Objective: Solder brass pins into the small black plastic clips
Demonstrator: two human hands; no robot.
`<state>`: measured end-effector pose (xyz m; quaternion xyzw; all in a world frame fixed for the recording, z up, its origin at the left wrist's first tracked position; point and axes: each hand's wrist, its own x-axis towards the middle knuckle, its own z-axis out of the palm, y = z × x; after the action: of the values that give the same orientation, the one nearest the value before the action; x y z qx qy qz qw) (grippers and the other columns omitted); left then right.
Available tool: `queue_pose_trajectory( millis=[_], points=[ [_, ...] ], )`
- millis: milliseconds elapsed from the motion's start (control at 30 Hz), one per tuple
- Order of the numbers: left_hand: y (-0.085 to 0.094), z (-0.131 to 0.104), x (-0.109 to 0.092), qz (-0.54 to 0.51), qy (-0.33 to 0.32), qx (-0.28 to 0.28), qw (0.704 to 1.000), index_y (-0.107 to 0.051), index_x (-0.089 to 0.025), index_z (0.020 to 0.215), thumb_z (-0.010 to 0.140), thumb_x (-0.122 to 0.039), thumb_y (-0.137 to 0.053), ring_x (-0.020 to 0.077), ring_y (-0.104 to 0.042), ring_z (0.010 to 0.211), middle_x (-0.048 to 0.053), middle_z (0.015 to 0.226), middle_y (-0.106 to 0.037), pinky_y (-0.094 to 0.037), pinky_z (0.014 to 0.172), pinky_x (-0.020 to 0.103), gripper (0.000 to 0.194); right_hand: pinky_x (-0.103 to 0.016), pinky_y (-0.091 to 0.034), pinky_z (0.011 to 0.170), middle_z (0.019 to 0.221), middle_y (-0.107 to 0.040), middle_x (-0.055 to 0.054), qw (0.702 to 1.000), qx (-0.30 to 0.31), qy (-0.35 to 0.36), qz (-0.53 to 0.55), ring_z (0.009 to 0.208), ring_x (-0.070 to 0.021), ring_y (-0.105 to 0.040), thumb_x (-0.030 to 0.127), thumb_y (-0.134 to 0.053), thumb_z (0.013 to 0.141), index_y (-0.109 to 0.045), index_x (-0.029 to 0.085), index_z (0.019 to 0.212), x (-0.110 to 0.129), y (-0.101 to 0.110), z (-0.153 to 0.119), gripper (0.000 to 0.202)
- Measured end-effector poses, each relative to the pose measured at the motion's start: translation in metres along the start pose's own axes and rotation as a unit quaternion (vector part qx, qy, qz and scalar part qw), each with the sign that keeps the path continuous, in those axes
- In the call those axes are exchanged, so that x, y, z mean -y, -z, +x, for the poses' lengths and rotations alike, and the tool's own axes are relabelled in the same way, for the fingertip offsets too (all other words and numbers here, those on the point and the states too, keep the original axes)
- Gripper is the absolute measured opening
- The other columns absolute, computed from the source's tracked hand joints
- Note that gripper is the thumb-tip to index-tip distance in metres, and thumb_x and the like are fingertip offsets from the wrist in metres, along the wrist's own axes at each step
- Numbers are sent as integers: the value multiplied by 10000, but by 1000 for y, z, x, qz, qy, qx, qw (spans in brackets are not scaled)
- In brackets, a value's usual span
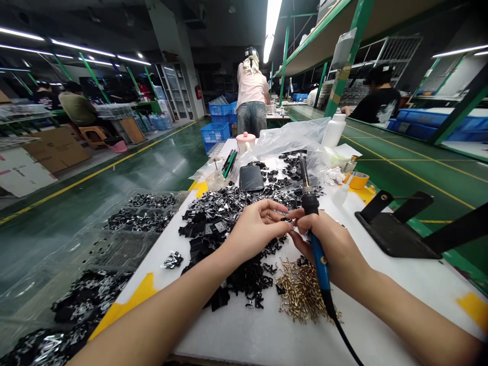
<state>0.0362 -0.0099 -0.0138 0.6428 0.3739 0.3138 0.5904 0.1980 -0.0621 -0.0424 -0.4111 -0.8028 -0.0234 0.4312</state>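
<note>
My right hand [330,239] is closed round a blue-handled soldering iron [318,254], its tip pointing up and away from me. The thumb and fingertips of that hand meet those of my left hand [259,223] at a small black part [285,219], which my left fingers pinch. Fingers cover most of that part, so its exact kind is hidden. Beneath and beyond the hands spreads a large heap of small black and silver parts [213,203]. Below my right hand lies a pile of small curved brass-coloured pieces [301,290].
A dark phone-like slab [251,178] rests on the heap. Yellow tape [356,180], a white bottle [334,130] and a black metal stand [396,229] are at the right. Clear trays of parts [137,218] stand left of the table. A person [252,86] stands ahead.
</note>
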Motion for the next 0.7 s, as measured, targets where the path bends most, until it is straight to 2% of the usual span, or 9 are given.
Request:
queue_pose_trajectory(
  millis=[133, 233, 400, 500, 700],
  points=[
    [-2, 0, 2, -19, -5, -7, 1000, -528, -151, 918, 687, -184, -654, 116, -596, 659, 1, 757, -561, -504, 665, 292, 265, -271, -458, 628, 900, -561, -55, 1000, -21, 18, -8, 839, -176, -581, 60, -500, 786, -439, 216, 861, 2, -1, 0, 183],
    [-1, 0, 0, -36, 7, -4, 999, -528, -145, 901, 677, -155, -659, 100, -595, 635, 3, 753, -569, -501, 641, 261, 260, -272, -460, 641, 945, -553, -63, 1000, -15, 14, 6, 863, -173, -572, 40, -513, 770, -439, 214, 878, 2, -1, 1, 218],
    [1, -1, -4, -41, 1, -7, 999, -557, -141, 885, 659, -132, -675, 81, -593, 636, 5, 746, -586, -484, 620, 209, 254, -283, -461, 705, 1003, -550, -53, 999, -4, 12, 31, 944, -172, -566, -18, -504, 731, -412, 216, 773, -2, 0, 0, 255],
    [1, -2, -6, -51, -4, -1, 999, -579, -143, 904, 668, -127, -666, 93, -614, 687, 22, 806, -605, -495, 674, 226, 253, -295, -460, 718, 994, -560, -48, 1000, -20, 10, 22, 938, -174, -572, -10, -514, 732, -403, 217, 756, -3, 2, 0, 253],
    [2, -3, -6, -74, -4, 9, 997, -573, -154, 961, 684, -94, -627, 140, -643, 735, 46, 853, -619, -512, 736, 306, 288, -318, -468, 701, 985, -570, -71, 998, -47, -41, 14, 869, -177, -591, 76, -557, 770, -413, 215, 828, -5, 1, 1, 208]
  ],
)
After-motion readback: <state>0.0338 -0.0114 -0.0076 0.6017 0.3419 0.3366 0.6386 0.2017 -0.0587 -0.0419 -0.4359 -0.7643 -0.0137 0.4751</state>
